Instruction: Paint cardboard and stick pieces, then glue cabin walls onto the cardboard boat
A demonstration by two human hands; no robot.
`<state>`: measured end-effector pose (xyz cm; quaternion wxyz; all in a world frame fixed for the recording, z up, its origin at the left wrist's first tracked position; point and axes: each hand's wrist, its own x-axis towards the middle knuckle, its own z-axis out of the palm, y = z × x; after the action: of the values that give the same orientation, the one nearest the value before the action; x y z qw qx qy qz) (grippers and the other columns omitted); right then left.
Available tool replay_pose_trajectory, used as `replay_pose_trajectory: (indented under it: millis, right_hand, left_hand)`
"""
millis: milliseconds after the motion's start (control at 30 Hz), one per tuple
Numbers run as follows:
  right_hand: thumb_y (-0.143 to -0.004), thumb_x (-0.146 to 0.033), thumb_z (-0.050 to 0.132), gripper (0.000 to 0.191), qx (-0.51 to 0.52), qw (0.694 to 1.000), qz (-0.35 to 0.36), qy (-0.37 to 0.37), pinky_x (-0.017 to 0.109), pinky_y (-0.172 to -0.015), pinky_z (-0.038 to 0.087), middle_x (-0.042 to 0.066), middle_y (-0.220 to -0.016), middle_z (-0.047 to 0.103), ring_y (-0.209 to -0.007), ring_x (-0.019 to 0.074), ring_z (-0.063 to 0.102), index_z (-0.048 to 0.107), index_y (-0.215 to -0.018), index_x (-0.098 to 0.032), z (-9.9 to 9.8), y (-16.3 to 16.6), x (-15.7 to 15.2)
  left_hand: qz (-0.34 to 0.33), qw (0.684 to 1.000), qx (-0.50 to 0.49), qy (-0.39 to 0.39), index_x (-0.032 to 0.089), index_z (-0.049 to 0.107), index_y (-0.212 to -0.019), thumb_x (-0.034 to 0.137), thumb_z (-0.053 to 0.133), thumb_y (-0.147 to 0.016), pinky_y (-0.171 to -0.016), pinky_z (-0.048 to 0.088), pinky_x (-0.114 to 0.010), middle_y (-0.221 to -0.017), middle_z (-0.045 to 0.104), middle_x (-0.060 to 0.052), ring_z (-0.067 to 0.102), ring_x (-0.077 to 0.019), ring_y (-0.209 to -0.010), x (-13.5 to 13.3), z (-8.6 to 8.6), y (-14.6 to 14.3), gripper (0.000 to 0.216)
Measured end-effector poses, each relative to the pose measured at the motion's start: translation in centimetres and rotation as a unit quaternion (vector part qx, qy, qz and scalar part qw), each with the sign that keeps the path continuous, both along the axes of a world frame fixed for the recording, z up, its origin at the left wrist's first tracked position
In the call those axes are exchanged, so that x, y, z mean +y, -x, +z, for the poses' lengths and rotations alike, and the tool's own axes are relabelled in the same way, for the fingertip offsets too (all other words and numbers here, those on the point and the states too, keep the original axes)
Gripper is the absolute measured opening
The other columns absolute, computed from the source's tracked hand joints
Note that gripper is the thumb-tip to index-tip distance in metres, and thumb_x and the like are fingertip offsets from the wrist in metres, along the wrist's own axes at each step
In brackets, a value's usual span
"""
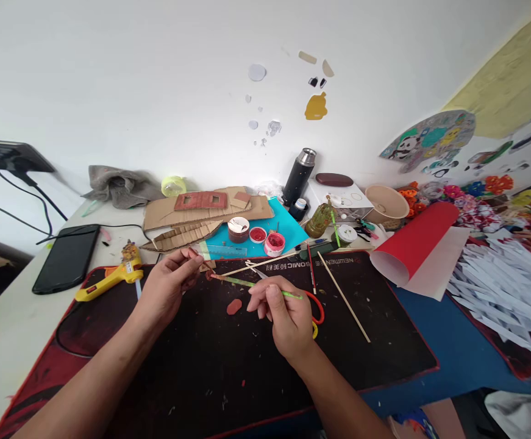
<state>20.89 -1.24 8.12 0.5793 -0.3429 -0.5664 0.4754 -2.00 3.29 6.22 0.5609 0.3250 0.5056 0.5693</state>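
My right hand (288,314) grips a green-handled paintbrush (242,281), its reddish tip pointing left toward my other hand. Between the thumb and fingers of my left hand (169,277) is a small reddish-brown piece (208,266), mostly hidden by the fingers. The brush tip is at or very near that piece; whether they touch I cannot tell. Under the brush, a flat reddish oval piece (234,306) lies on the black mat (228,378). Just behind stand an open pot of pink-red paint (274,244) and a lid with red paint (258,235).
A yellow glue gun (110,280) and a phone (66,259) lie at left. Scissors (319,308) sit partly behind my right hand, beside a wooden stick (345,299). Behind are cardboard pieces (183,235), a murky jar (319,221) and a black thermos (299,177). Red rolled paper (416,244) lies right.
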Motion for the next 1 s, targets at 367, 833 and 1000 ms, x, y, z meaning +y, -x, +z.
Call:
replay_pose_trajectory:
  millis: [367,833,1000]
  right_hand:
    - [-0.116,-0.046,0.056,0.038,-0.006,1.0,0.013,-0.002,0.026,-0.053,0.048,0.004,-0.075,0.078,-0.057,0.0136,0.063,0.082,-0.103,-0.022,-0.3,0.0,-0.1]
    - [-0.114,-0.052,0.06,0.042,0.036,0.997,-0.059,0.034,0.023,-0.046,0.04,0.004,-0.072,0.077,-0.051,0.0118,0.059,0.081,-0.096,-0.02,0.1,-0.7,0.3]
    - [-0.113,-0.054,0.06,0.048,0.027,0.997,-0.065,0.043,0.023,-0.045,0.038,0.003,-0.067,0.072,-0.05,0.0115,0.057,0.079,-0.086,-0.019,0.2,-0.9,0.3]
  left_hand:
    - [0.005,1.0,-0.012,0.012,0.019,0.068,-0.073,0.043,0.103,-0.063,-0.048,0.028,-0.02,-0.062,0.052,0.005,0.037,-0.0079,-0.054,0.0,0.1,0.1,0.043]
    - [-0.024,0.999,-0.037,-0.03,0.018,0.072,-0.077,0.044,0.105,-0.065,-0.048,0.028,-0.02,-0.068,0.054,0.004,0.038,-0.0067,-0.054,0.0,0.2,-0.2,0.044]
    - [-0.035,0.999,-0.031,-0.023,0.018,0.072,-0.077,0.047,0.105,-0.066,-0.049,0.028,-0.02,-0.067,0.053,0.004,0.037,-0.0066,-0.055,0.0,0.0,-0.1,0.045]
